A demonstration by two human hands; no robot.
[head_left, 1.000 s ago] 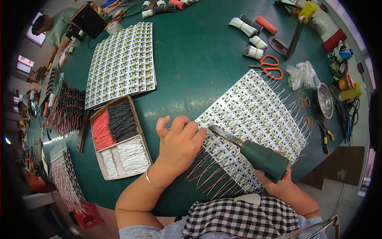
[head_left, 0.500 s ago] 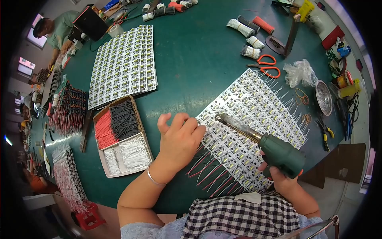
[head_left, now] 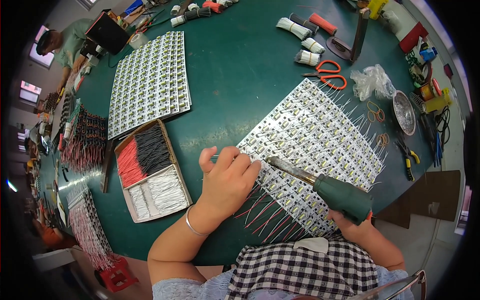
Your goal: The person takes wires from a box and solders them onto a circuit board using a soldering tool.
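Observation:
My right hand [head_left: 351, 226] grips the dark green handle of a soldering gun [head_left: 341, 199]. Its metal barrel points left, with the dark tip over the left part of a white circuit board panel [head_left: 320, 145]. Rows of small components and soldered wires cover that panel; red, black and white wires stick out past its lower left edge, white ones past its right edge. Close to the tip, my left hand [head_left: 227, 177] is closed in a pinch at the panel's left edge. A thin white wire [head_left: 215, 156] shows between its fingers; the fingertips are partly hidden.
Left of my hand lies a box [head_left: 187, 195] of red, black and white wires. Behind it are stacked panels [head_left: 150, 80]. Orange-handled scissors [head_left: 332, 75], wire bundles [head_left: 294, 28], a plastic bag [head_left: 372, 82], a metal bowl [head_left: 404, 114] and pliers [head_left: 407, 162] sit right. A person [head_left: 65, 45] works far left.
The view has shifted slightly. The soldering gun has moved a little left and down over the panel, its tip nearer my left fingers. My left hand keeps its pinch.

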